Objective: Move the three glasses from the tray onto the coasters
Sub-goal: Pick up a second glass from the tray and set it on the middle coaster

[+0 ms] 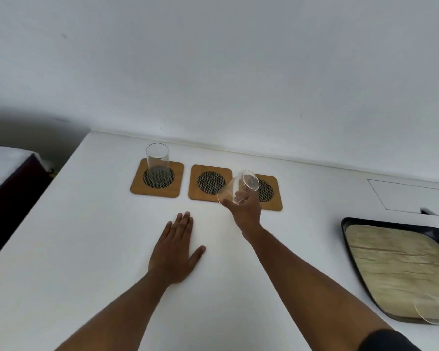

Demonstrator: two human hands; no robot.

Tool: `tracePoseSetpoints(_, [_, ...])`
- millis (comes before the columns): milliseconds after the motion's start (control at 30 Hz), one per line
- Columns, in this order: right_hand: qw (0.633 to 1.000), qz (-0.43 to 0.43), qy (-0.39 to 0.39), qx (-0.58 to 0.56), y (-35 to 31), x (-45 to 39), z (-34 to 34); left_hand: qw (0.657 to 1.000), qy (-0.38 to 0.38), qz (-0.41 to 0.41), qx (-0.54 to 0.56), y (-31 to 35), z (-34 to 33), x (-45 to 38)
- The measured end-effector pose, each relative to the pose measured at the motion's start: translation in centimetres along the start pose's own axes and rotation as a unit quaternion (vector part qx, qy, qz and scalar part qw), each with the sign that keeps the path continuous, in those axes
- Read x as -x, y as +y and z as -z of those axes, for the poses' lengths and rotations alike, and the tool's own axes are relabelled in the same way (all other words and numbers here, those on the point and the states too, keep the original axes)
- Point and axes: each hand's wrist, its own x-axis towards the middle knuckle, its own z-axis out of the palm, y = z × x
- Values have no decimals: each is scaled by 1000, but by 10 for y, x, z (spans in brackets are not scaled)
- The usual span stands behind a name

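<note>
- The right hand [246, 209] grips a clear, tilted drinking glass [238, 187] over the middle square wooden coaster [210, 182], apparently to set it there.
- Left of that coaster, another clear glass [157, 162] stands on its own coaster [157, 178].
- Right of it, a third glass [432, 314] waits on the dark tray [360, 262].
- The left hand [176, 249] lies flat, fingers together, on the white counter [86, 249], probably for steadiness.

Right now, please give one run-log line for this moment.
right hand: holds tilted glass | left hand: flat on table | left coaster: filled

You get soft, even, fairly bright light; the white table [86, 249] nearly washes out. Faint shadows sit beside your left hand [174, 252]. The far left corner goes dim. Edges bow from the wide lens, and the tray [350, 249] at right looks smeared.
</note>
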Motion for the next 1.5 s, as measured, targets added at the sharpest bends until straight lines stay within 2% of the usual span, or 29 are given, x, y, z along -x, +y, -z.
tracePoseSetpoints(300, [987,104,-27,122,-14,-37,-39,1000,-1,3,22,-1,-2,-1])
tracePoseSetpoints(500, [981,93,-49,163,-12,-61,-70,999,-10,17,25,-14,-5,-5])
tracePoseSetpoints(1000, [978,100,-24,184,-10,-60,-67,999,-17,12,39,0,-1,-1])
tracePoseSetpoints(1500, [986,103,-32,125,-8,-48,-55,1000,1,10,22,-10,-6,-6])
